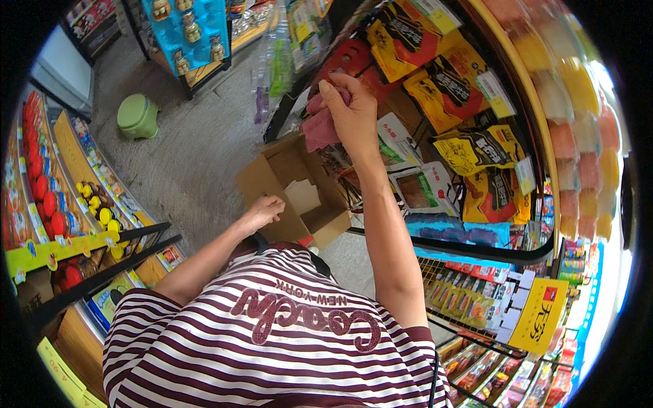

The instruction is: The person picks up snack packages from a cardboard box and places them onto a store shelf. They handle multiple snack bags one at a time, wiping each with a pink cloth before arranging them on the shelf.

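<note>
My right hand (355, 115) is raised at the snack rack and grips a folded, dull-pink cloth (321, 131). Yellow-and-red snack pouches (446, 92) hang just to its right, with white-and-green pouches (426, 188) lower down. Below the cloth stands an open cardboard box (285, 168) with pale paper or card (302, 196) inside. Over the near-left flap of that box is my left hand (264, 211), its fingers curled. Whether it pinches the flap or only hovers there is hidden by the fingers.
A black-framed rack (490, 250) borders my right side, with stacked jelly-like cups (566, 148) beyond it. Shelves of red-lidded jars (48, 204) line the left. On the grey floor (189, 143) stands a green stool (137, 116); a blue display (186, 38) is farther off.
</note>
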{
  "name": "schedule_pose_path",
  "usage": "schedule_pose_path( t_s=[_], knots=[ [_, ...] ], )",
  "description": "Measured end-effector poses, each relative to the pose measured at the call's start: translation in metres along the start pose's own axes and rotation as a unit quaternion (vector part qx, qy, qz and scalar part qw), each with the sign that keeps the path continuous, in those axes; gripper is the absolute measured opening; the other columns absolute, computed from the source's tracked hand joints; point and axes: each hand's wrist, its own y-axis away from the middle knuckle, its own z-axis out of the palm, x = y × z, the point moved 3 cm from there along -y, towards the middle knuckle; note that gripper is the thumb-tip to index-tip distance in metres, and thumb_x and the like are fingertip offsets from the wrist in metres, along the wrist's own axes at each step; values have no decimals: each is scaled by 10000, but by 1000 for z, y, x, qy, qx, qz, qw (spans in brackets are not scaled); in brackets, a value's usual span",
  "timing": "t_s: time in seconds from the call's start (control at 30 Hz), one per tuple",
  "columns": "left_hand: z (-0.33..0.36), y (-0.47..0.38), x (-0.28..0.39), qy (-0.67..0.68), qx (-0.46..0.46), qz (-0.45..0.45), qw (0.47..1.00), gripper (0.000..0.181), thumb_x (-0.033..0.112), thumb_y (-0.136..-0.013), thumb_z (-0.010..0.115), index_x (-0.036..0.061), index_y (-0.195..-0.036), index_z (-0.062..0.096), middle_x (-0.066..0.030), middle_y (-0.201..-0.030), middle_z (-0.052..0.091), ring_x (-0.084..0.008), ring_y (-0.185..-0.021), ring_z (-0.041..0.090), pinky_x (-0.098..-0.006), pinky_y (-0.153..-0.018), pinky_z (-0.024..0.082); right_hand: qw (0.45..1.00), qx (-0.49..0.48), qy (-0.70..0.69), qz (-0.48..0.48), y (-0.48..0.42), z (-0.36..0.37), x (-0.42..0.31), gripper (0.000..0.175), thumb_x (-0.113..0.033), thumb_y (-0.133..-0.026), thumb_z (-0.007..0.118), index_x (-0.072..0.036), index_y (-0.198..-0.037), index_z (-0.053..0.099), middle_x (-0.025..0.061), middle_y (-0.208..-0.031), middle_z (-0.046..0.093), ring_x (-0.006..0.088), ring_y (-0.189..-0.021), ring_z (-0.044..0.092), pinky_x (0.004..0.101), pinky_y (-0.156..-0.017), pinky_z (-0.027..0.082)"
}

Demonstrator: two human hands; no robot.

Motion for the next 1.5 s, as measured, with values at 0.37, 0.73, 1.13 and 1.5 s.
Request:
schedule_pose_path(
  t_s=[0.37, 0.73, 1.13, 1.5],
  knots=[
    [-19, 15, -32, 28, 72, -4, 997, 309, 334, -1012, 538, 37, -1027, 622, -27, -929, 619, -133, -771, 574, -309, -687, 465, 982, -125, -16, 144, 35, 32, 75, 299, -171, -954, 674, 57, -1145, 647, 73, -758, 699, 113, -665, 642, 281, -595, 500],
    [29, 13, -11, 371, 6, -24, 928, 454, 501, -1032, 452, 91, -1135, 620, -36, -1022, 653, -134, -849, 623, -309, -735, 519, 964, -171, 168, 119, 190, 38, 131, 246, -172, -955, 635, 12, -1114, 671, 174, -934, 724, 253, -828, 718, 342, -744, 554],
    [137, 51, 8, 524, 38, -37, 850, 517, 607, -1017, 407, 143, -1172, 577, 11, -1016, 617, -154, -927, 586, -337, -801, 506, 960, -61, 272, -22, 283, -15, 138, 408, -266, -880, 693, -87, -1242, 639, 189, -1257, 555, 391, -1109, 531, 502, -928, 432],
    [158, 75, -17, 497, 12, 119, 859, 456, 548, -1006, 503, 162, -1244, 553, 29, -1059, 564, -139, -913, 501, -319, -830, 416, 975, -171, 139, -15, 306, -8, 163, 393, -206, -1032, 520, -51, -1392, 494, 239, -1350, 464, 393, -1218, 515, 446, -1013, 456]
  ],
)
